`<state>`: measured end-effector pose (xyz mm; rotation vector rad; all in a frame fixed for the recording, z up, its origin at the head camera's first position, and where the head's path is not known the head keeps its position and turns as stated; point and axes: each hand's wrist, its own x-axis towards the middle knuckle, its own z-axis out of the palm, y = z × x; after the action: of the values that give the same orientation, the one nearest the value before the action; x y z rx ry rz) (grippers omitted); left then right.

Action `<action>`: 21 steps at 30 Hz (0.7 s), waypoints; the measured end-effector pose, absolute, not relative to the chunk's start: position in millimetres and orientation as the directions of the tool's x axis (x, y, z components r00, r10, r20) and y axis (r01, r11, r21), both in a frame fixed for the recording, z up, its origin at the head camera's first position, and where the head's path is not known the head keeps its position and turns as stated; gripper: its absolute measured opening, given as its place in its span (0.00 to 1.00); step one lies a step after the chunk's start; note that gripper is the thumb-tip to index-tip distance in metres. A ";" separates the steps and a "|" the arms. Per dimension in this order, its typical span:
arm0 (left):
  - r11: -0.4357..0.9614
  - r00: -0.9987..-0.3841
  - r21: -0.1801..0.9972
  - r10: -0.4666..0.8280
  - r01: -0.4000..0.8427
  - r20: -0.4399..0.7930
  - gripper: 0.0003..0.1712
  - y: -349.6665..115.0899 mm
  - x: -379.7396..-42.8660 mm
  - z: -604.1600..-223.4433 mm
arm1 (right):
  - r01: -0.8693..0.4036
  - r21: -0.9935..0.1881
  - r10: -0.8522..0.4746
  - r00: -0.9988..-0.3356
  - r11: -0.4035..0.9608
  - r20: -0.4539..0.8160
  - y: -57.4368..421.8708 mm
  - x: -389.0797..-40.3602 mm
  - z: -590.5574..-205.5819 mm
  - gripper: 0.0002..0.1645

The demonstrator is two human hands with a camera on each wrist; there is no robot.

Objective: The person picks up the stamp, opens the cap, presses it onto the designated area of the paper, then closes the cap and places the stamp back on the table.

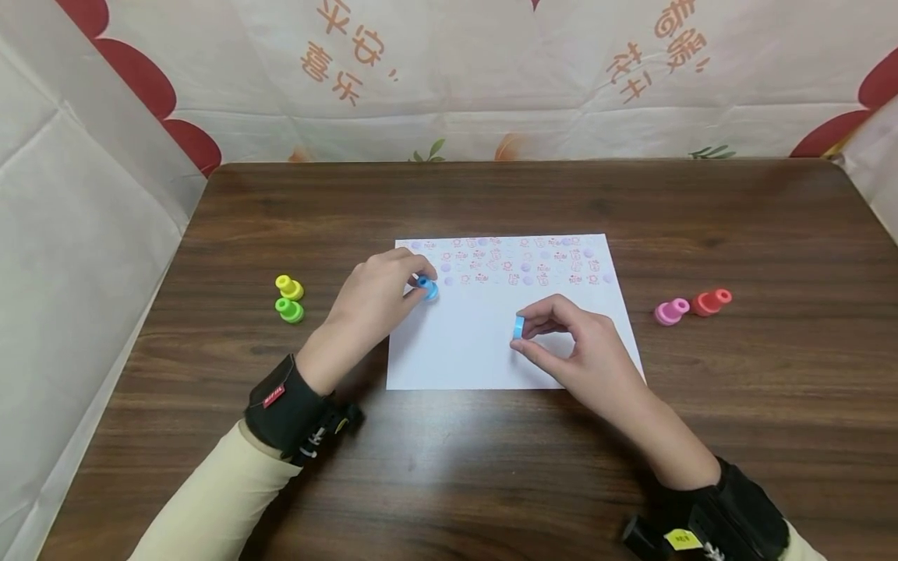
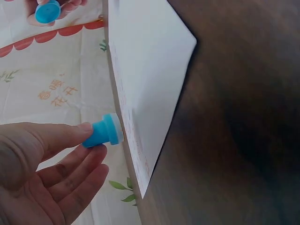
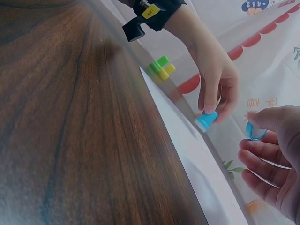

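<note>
My left hand (image 1: 370, 294) pinches a small blue stamp (image 2: 105, 130) between thumb and fingers over the upper left of a white sheet of paper (image 1: 456, 343). The stamp's pale end points toward the paper in the left wrist view. Above the right half of the sheet, my right hand (image 1: 578, 343) holds a round blue cap (image 1: 518, 327) between thumb and fingertips. In the right wrist view the cap (image 3: 255, 131) shows its hollow side. Several rows of small red and purple prints (image 1: 508, 261) cover the sheet's upper part; the lower part is white.
Yellow (image 1: 288, 287) and green (image 1: 289, 310) stamps stand left of the paper on the brown wooden table (image 1: 484, 467). To its right are a pink stamp (image 1: 671, 312) and a red stamp (image 1: 712, 302), the red one lying tilted. A printed cloth (image 1: 484, 78) hangs behind the table.
</note>
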<state>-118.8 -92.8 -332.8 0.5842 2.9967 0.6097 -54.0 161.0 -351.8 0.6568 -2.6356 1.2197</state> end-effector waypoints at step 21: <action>0.883 -0.902 0.217 0.431 0.416 -0.025 0.12 -82.4 -125.4 -334.3 | -0.457 -0.679 -0.333 -0.888 0.574 0.316 160.3 -56.3 -353.9 0.17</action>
<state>-125.4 -82.4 -334.3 0.6699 2.9778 0.3189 -56.3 160.3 -353.9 0.6701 -2.6492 1.2091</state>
